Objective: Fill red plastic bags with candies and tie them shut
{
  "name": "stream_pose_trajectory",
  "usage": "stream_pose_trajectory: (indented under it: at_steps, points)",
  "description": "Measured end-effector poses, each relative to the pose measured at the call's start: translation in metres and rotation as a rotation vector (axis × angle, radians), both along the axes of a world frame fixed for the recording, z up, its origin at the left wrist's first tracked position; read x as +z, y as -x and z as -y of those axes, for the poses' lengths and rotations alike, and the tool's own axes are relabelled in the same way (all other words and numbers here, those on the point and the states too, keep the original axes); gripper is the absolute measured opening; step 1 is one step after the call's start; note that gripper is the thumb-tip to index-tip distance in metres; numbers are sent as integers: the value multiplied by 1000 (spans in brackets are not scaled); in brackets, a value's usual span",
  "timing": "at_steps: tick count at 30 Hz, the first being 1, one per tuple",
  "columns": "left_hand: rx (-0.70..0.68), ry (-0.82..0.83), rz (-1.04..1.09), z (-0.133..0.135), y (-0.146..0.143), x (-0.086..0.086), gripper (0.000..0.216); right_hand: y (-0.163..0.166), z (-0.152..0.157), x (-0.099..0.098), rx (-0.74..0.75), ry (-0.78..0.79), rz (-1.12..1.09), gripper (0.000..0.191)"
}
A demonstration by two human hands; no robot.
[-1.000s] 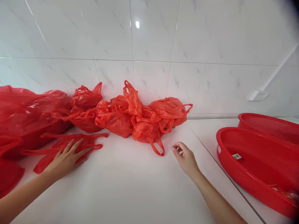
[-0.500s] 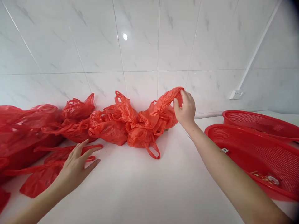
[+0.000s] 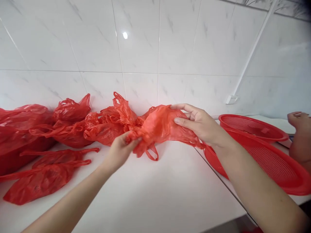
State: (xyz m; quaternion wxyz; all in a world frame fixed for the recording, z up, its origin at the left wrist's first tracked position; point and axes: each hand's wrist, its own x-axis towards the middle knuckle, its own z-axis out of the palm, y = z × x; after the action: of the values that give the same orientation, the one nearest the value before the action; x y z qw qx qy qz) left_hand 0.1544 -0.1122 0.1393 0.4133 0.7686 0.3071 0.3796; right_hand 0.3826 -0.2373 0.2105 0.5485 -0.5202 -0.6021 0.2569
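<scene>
A crumpled red plastic bag (image 3: 160,127) hangs between my two hands, a little above the white counter (image 3: 150,191). My left hand (image 3: 121,150) pinches its lower left part, fingers closed on the plastic. My right hand (image 3: 199,124) grips its upper right part, thumb on top and fingers partly stretched along it. Behind it, more crumpled red bags (image 3: 107,124) lie against the tiled wall. A flattened red bag (image 3: 43,176) lies on the counter at the left.
Two red plastic sieve baskets (image 3: 272,161) stand at the right, one behind the other. Another person's hand (image 3: 300,136) shows at the far right edge. A big red bag heap (image 3: 21,129) fills the far left. A white socket (image 3: 232,98) sits on the wall.
My right hand pulled one red bag off the pile towards me. My left hand left the flattened bag and took hold of the lifted bag. The view shifted left.
</scene>
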Motion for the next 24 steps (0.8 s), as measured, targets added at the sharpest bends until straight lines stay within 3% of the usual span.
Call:
stream_pose_trajectory:
  at_steps: [2,4,7,10,12,14,15,17,19,21,24]
  points:
    - [-21,285,136,-15,13,0,34,-24,10,-4,-36,129,-33,42]
    - [-11,461,190,-34,28,-5,29,-47,15,-16,-61,230,-98,42]
    - [84,473,73,-58,45,-16,27,-63,15,-42,-84,315,-145,41]
    - [283,332,68,-60,45,-25,40,-57,10,-69,-68,327,-150,36]
    - [377,128,113,-42,34,-32,39,-45,5,-85,-63,320,-165,35]
    - [342,-218,56,-12,16,-45,28,-28,0,-99,-61,316,-189,36]
    - [256,-418,-35,4,6,-53,22,-18,-2,-105,-58,311,-208,35]
    - [118,-643,-191,31,-14,-70,18,3,-4,-115,-35,295,-253,32]
    - [94,-682,-287,43,-29,-84,22,23,-3,-121,4,284,-275,30]
    - [118,-642,-354,39,-34,-90,37,34,3,-124,42,299,-252,29]
    - [122,-596,-449,12,-21,-83,48,22,16,-122,36,335,-163,29]
